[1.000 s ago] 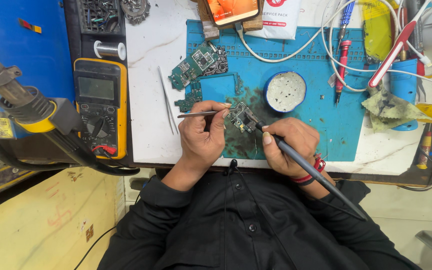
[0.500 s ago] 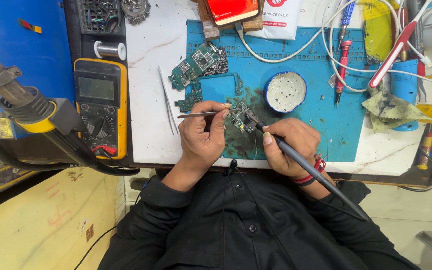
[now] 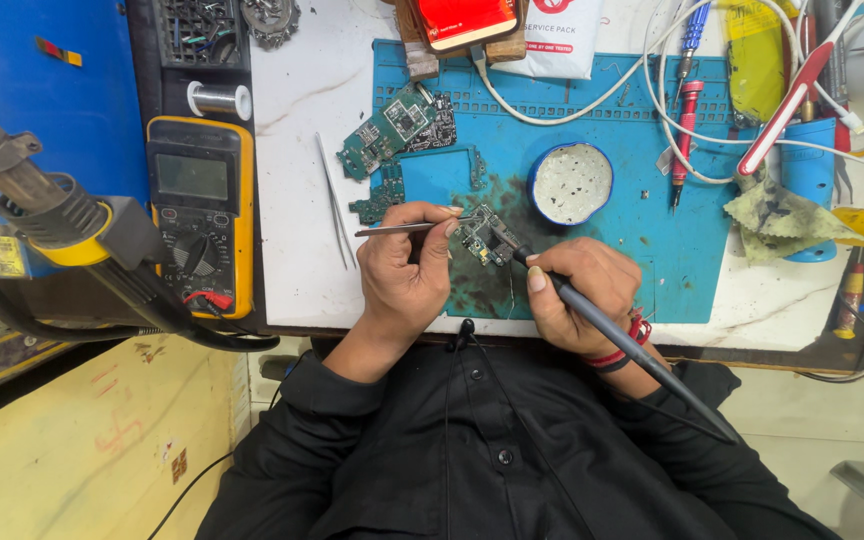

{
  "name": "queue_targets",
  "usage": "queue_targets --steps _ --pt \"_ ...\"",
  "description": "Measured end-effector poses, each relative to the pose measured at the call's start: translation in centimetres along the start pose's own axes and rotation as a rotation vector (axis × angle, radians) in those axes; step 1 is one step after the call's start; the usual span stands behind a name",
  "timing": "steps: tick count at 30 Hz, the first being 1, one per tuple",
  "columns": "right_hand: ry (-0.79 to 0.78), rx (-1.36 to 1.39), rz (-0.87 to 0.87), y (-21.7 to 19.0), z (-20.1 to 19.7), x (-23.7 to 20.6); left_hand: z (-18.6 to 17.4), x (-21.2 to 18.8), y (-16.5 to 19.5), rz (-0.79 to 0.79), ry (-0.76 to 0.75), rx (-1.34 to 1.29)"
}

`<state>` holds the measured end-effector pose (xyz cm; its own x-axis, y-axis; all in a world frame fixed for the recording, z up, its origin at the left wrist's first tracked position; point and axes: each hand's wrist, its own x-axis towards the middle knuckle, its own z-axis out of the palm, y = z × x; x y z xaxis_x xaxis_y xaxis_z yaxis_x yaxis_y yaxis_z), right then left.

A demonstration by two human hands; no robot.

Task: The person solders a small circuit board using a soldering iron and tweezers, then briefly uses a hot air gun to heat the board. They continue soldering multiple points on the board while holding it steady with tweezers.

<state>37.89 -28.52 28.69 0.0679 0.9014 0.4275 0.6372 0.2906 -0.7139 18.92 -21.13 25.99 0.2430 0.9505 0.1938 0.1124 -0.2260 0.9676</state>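
Since the earlier frames, we see hardly any shift: both hands hold their places over the small circuit board (image 3: 485, 238) on the blue work mat (image 3: 642, 220). Our left hand (image 3: 407, 265) pinches tweezers (image 3: 407, 229), fingers closed on them, their tip at the board. Our right hand (image 3: 577, 290) grips a soldering iron (image 3: 622, 340), its tip touching the board. Beside them stands a round flux tin (image 3: 570, 182).

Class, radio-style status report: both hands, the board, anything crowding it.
Left hand pinching tweezers. Right hand gripping soldering iron, tip on small circuit board. Round tin close by, not touching.
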Motion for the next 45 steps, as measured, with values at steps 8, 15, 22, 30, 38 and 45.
queue_targets --steps 8,15,22,30,38,45 --pt "-0.004 -0.006 0.000 -0.08 0.00 0.08 -0.10 0.09 0.10 0.002 -0.008 0.012" --pt "-0.002 -0.003 0.004 -0.16 -0.03 0.14 -0.04 0.08 0.11 -0.002 -0.012 0.002" --pt "0.006 0.001 0.009 -0.14 -0.08 0.08 0.00 -0.01 0.11 -0.003 -0.011 -0.012" --pt "0.017 0.005 0.019 -0.12 0.00 -0.07 -0.01 0.03 0.21 0.003 -0.008 -0.002" --pt "0.017 0.001 0.017 -0.08 -0.05 -0.12 -0.17 0.10 0.45 -0.009 -0.055 -0.019" --pt "0.014 -0.005 0.011 -0.07 -0.13 -0.03 -0.05 0.12 0.41 -0.005 -0.052 -0.012"
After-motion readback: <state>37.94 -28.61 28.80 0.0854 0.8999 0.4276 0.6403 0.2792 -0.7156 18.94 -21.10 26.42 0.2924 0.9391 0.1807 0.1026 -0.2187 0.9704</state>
